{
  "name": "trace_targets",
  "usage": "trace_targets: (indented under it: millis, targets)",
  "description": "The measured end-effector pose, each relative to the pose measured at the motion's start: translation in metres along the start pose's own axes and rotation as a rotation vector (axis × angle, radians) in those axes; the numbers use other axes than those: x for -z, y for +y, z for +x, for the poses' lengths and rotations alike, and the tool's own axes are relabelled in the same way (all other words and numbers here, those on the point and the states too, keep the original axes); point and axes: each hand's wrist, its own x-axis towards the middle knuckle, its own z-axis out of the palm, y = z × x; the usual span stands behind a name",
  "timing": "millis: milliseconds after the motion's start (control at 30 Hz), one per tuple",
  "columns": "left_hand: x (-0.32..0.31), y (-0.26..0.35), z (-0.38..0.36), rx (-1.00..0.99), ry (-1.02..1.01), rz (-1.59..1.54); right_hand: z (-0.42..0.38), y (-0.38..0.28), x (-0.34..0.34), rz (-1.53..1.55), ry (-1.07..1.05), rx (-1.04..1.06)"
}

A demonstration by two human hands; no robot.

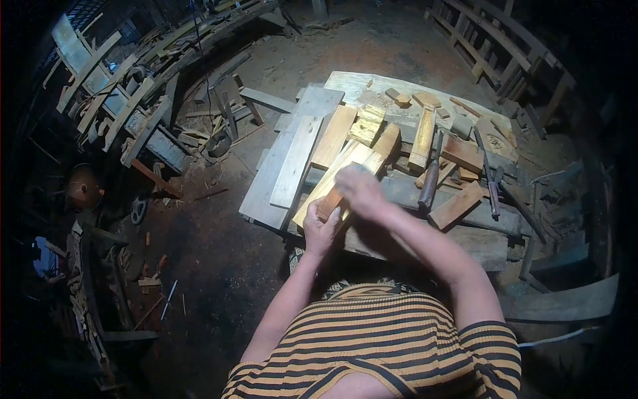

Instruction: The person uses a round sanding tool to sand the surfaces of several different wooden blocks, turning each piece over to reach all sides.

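Note:
My left hand (320, 229) is closed around a small brown wooden block (329, 203), over the near end of a pale yellow board (318, 193). Curled into a fist, my right hand (359, 191) is slightly blurred and sits right beside the block's far end; whatever is in its fingers is hidden. A bright yellow wood block (367, 125) lies at the board's far end, beside a brown block (387, 137). Left of the board is an orange-brown wood piece (334, 136).
Right on the workbench (266, 199) are a long yellow block (423, 137), a dark-handled tool (431, 174), reddish wood blocks (462, 154) and another long tool (492, 189). A pale plank (297, 161) lies left. Wooden racks (119, 100) stand far left; scraps litter the floor.

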Motion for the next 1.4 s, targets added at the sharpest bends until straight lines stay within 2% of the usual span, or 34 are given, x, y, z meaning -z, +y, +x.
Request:
trace_targets:
  millis: [33,67,100,133,200,267,333,367,433,467,533,600,667,733,767,867,900,933,1000,1067,1133,1167,1200,1267,1300,1333,1367,1400]
  targets:
    - [0.001,-0.003,0.0,0.006,-0.001,-0.001,-0.009,-0.026,0.004,0.025,-0.045,0.057]
    - [0.003,-0.006,-0.001,-0.072,-0.006,0.044,-0.019,-0.053,0.014,0.051,-0.089,0.113]
    - [0.005,-0.005,0.0,-0.153,-0.012,0.09,-0.027,-0.065,0.018,0.098,-0.09,0.139]
    - [0.004,-0.004,0.0,-0.152,-0.016,0.093,-0.032,-0.071,0.019,0.144,-0.09,0.165]
    - [0.001,-0.002,0.001,0.01,-0.018,-0.105,-0.022,-0.054,0.026,0.148,-0.11,0.162]
    - [0.001,-0.004,0.001,-0.024,-0.004,0.005,-0.012,0.007,0.004,0.024,0.056,0.151]
    - [-0.001,0.003,0.002,-0.006,0.007,-0.045,0.007,0.031,0.024,-0.019,-0.084,-0.235]
    - [-0.002,0.009,0.001,0.043,0.039,-0.063,0.011,0.036,0.029,-0.017,-0.082,-0.232]
    - [-0.001,0.015,0.004,0.104,0.06,-0.09,0.016,0.04,0.035,0.294,0.006,-0.419]
    - [-0.001,0.015,0.005,0.171,0.079,-0.123,0.014,0.036,0.032,0.295,0.003,-0.419]
    - [-0.003,-0.003,0.01,0.175,0.118,-0.101,0.007,0.017,0.029,0.146,0.086,-0.159]
    - [-0.001,-0.012,0.014,0.316,0.025,-0.286,-0.001,0.006,0.022,-0.126,0.061,0.001]
    - [-0.005,0.016,0.013,0.339,0.046,-0.213,0.002,0.007,0.019,-0.135,0.046,-0.017]
    - [-0.006,0.016,0.006,0.165,0.045,-0.291,0.007,0.009,0.016,-0.117,0.044,-0.009]
    - [-0.004,0.007,0.005,0.102,-0.022,-0.293,0.01,0.009,0.015,-0.103,0.049,0.0]
    - [0.001,0.004,0.005,0.219,-0.052,-0.312,0.01,-0.018,0.022,-0.128,0.047,-0.058]
    - [0.001,0.002,0.004,0.221,-0.053,-0.314,0.006,-0.019,0.012,-0.026,0.054,0.051]
    - [0.0,-0.002,0.004,0.038,-0.017,-0.161,0.0,-0.044,0.02,-0.028,-0.132,0.031]
    - [0.003,-0.009,0.0,-0.301,0.065,0.055,-0.018,-0.08,0.02,0.003,-0.104,0.229]
    - [0.006,-0.013,-0.004,-0.252,-0.067,0.116,-0.017,-0.07,0.022,-0.002,-0.097,0.244]
    - [-0.003,-0.017,0.004,-0.024,-0.013,-0.149,-0.007,-0.042,0.031,-0.028,-0.082,0.21]
    - [-0.003,-0.01,0.001,-0.011,-0.023,-0.105,0.0,-0.016,0.032,-0.049,-0.054,0.124]
    - [-0.002,-0.006,0.0,-0.013,-0.016,-0.107,0.001,0.012,0.024,-0.067,0.118,0.107]
    - [-0.001,0.0,-0.001,0.066,-0.065,-0.146,0.008,0.019,0.038,-0.103,0.056,-0.075]
    - [-0.004,0.002,-0.001,-0.016,-0.027,-0.117,0.005,0.018,0.026,-0.187,0.13,-0.021]
    - [-0.006,0.0,0.0,-0.016,-0.032,-0.121,0.007,-0.004,0.036,-0.048,-0.03,-0.026]
    - [-0.007,-0.004,0.001,-0.027,-0.033,-0.142,-0.002,-0.021,0.025,-0.047,0.05,0.145]
    - [-0.006,-0.011,0.001,-0.037,-0.033,-0.161,-0.007,-0.051,0.03,-0.043,-0.145,0.162]
